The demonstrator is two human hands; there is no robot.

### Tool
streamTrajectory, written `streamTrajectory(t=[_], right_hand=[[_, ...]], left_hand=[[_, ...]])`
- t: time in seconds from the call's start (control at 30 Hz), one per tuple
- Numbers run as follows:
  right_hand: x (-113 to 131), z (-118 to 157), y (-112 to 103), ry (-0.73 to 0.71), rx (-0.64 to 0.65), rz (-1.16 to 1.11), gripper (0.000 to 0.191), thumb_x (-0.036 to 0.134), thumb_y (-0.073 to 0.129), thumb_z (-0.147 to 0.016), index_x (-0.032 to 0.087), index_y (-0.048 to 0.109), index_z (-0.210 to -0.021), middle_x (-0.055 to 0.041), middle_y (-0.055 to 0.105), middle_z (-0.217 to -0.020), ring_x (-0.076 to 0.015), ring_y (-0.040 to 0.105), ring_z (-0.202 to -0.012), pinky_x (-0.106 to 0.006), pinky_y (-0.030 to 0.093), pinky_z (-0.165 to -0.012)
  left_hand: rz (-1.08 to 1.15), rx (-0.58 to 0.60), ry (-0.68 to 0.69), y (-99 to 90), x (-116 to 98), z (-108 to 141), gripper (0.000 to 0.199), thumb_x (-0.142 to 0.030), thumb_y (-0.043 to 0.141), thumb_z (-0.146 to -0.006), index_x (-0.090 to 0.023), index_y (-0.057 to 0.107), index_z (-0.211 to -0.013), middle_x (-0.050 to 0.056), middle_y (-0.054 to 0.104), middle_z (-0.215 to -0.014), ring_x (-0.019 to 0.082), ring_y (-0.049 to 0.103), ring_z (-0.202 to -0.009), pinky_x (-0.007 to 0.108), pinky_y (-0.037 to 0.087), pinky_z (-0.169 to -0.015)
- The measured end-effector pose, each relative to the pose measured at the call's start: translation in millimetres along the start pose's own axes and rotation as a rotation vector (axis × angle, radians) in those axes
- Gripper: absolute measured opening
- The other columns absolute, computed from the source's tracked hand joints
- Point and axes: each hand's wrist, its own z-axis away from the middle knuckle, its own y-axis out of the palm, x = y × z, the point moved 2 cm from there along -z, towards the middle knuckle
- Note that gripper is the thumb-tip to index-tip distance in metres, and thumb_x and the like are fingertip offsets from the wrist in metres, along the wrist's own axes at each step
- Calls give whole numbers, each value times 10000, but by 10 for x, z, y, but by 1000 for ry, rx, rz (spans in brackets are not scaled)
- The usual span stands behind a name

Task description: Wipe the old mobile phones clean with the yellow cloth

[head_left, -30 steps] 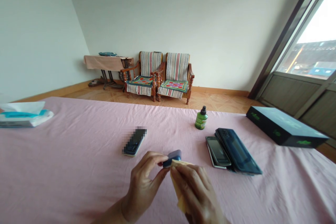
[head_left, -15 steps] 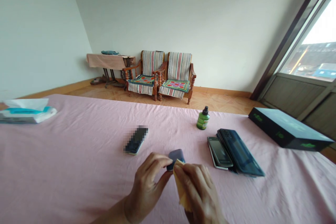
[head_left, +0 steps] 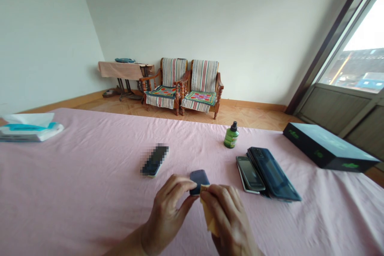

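Between the thumb and fingers of my left hand (head_left: pixel 166 210) is a small dark blue object (head_left: pixel 199 180) with rounded corners, perhaps a case or small phone. My right hand (head_left: pixel 229 214) pinches a folded yellow cloth (head_left: pixel 211 218), whose upper end is at the right lower edge of the blue object. The fingers hide part of both. Ahead and to the left, a phone (head_left: pixel 155 161) lies on the pink cloth-covered surface (head_left: pixel 90 184), its screen pixelated.
To the right lie a grey phone (head_left: pixel 251 174) and larger dark blue phone (head_left: pixel 274 174), side by side. Beyond them stand a green bottle (head_left: pixel 231 137) and black box (head_left: pixel 330 146). A pack of wipes (head_left: pixel 30 130) sits at the far left. Two wooden chairs (head_left: pixel 183 86) stand behind.
My right hand has shifted slightly, and the cloth's tip has moved a little lower and right on the blue object, baring more of it. My left hand keeps its grip.
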Motion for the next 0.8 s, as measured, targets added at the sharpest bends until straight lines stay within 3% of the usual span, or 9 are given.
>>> streamTrajectory(t=[0.8], right_hand=[[-21,50,44,46,13,-100,334,-12,435,-842,78,560,-1138,-150,572,-925,-232,491,-798,-353,477,-640]], left_hand=[[-29,12,18,16,50,24,152,-69,618,-868,-170,607,-982,42,625,-886,174,617,-865,273,529,-780]])
